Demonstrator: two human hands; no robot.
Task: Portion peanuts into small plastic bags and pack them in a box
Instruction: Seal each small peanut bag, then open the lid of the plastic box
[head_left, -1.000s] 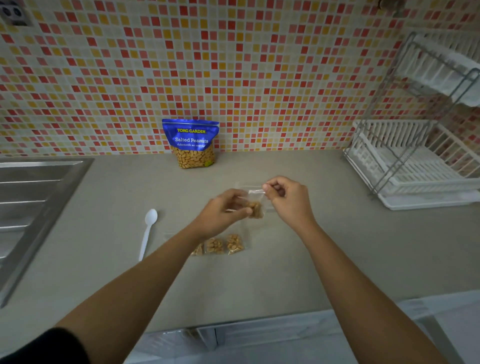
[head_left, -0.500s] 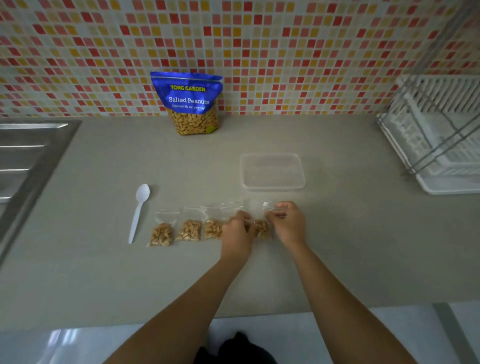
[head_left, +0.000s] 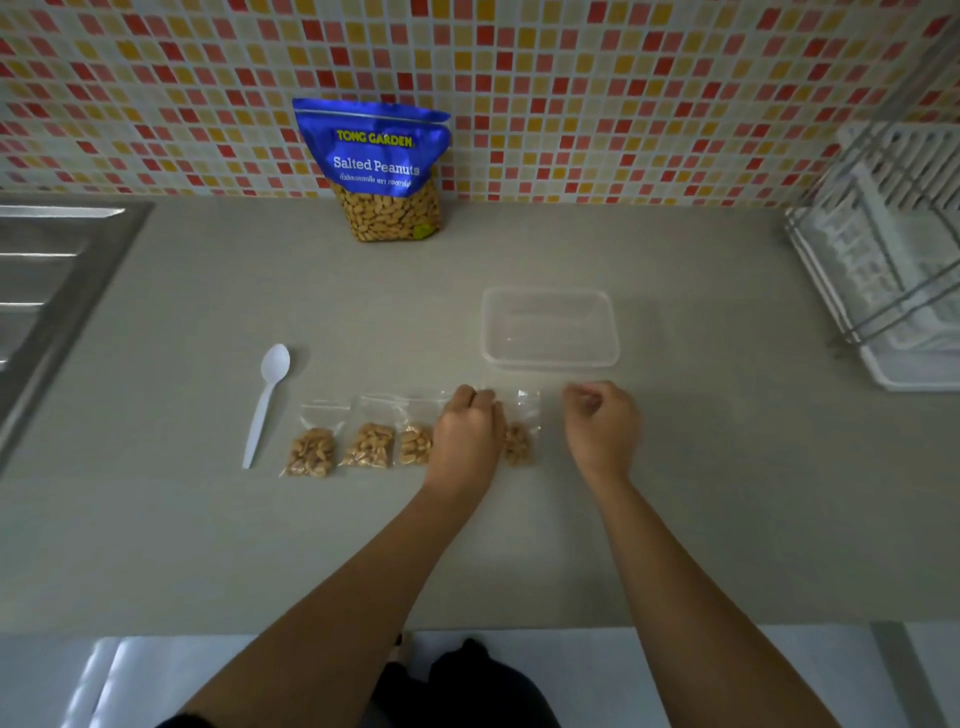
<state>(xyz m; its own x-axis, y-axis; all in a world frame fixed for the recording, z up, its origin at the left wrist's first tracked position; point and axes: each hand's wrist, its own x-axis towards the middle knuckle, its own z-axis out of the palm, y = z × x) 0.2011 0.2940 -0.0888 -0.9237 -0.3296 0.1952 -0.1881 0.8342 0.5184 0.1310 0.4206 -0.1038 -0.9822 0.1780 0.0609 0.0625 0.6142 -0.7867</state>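
Several small clear bags of peanuts lie in a row on the grey counter: one at the left (head_left: 311, 449), a second (head_left: 370, 441), a third (head_left: 415, 441) and the rightmost (head_left: 519, 436). My left hand (head_left: 467, 441) rests on the row with its fingers curled at the top left edge of the rightmost bag, and it hides whatever lies beneath it. My right hand (head_left: 602, 426) is closed just right of that bag, apart from it and holding nothing. A clear plastic box (head_left: 550, 358) stands empty behind the hands. The blue peanut pouch (head_left: 376, 166) leans upright against the tiled wall.
A white plastic spoon (head_left: 267, 402) lies left of the bags. A steel sink (head_left: 47, 291) is at the far left and a white dish rack (head_left: 893, 291) at the far right. The counter's front edge (head_left: 311, 631) runs below my forearms.
Both hands lowered the bag they held onto the counter at the right end of the row. My right hand then let go and moved to the right. The camera tilted down.
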